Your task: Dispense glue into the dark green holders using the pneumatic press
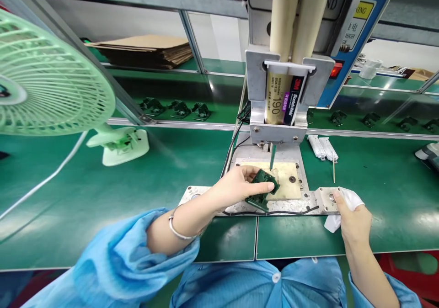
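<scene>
My left hand point(248, 182) grips a dark green moulded part point(262, 189), thumb on its near side, just below the narrow nozzle point(273, 157) of the dispensing machine. Whether the nozzle tip touches the part I cannot tell. Above it, a Scotch-Weld adhesive cartridge point(284, 95) sits in the machine's metal holder. Beneath the part lies a cream pad point(288, 189) on the metal base. At the right end of the base, my right hand point(355, 219) holds a white cloth point(350, 199), its thumb at the round button of a metal block point(324, 200).
A pale green fan point(51, 79) stands at the left, its white cable point(51, 180) crossing the green table. Two white packets point(322, 148) and a thin stick point(334, 170) lie right of the machine. Several similar dark parts point(179, 109) rest along the strip behind; cardboard sheets point(147, 50) are stacked beyond.
</scene>
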Tool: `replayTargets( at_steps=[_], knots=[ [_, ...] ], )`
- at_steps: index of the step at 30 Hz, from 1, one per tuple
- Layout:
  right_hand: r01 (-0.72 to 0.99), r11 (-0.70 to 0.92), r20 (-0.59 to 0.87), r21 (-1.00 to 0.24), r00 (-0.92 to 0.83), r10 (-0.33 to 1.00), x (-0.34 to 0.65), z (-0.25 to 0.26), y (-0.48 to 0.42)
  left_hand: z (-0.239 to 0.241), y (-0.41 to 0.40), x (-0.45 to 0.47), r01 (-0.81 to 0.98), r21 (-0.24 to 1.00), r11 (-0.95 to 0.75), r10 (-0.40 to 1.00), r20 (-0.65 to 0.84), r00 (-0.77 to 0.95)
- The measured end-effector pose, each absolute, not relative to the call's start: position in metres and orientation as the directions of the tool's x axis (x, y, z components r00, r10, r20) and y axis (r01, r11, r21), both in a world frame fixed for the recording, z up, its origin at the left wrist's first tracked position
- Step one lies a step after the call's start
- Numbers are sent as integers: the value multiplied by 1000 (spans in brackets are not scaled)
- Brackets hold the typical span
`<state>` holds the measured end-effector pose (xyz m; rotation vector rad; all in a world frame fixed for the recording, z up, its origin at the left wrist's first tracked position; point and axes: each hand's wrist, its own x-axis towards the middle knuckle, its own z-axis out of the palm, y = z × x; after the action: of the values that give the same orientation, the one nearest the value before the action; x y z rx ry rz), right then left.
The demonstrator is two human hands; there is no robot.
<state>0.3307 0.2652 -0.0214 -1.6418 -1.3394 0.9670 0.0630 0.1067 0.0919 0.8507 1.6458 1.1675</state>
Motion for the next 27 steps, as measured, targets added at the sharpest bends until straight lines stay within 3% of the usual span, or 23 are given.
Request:
replayTargets(
  at_steps=[3, 5, 8, 10, 13, 18, 22, 27],
  knots=[
    [431, 3, 110, -902, 222, 969, 332, -17, 251, 99, 92, 74, -25, 946, 324, 909, -319, -267],
    [483, 229, 322, -845, 119, 939, 334, -6, 230, 104, 80, 83, 57, 946, 319, 924, -297, -241],
    [384, 667, 564, -639, -356, 745, 333, 25, 191, 111, 64, 99, 233, 939, 255, 953, -203, -224],
    [193, 836, 577, -513, -644, 503, 329, 49, 170, 116, 58, 108, 308, 931, 197, 970, -139, -202],
    [19, 896, 460, -444, -853, 246, 321, 74, 154, 119, 53, 119, 367, 921, 134, 985, -85, -147],
    [-26, 946, 410, -323, -905, 115, 318, 78, 143, 109, 45, 131, 451, 892, 39, 996, 4, -94],
    [-42, 901, 401, -431, -904, 150, 320, 71, 135, 103, 34, 134, 487, 872, -34, 995, 73, -61],
    [3, 819, 443, -574, -839, 315, 336, 82, 126, 103, 24, 132, 469, 851, -236, 957, 287, -40]
  ],
)
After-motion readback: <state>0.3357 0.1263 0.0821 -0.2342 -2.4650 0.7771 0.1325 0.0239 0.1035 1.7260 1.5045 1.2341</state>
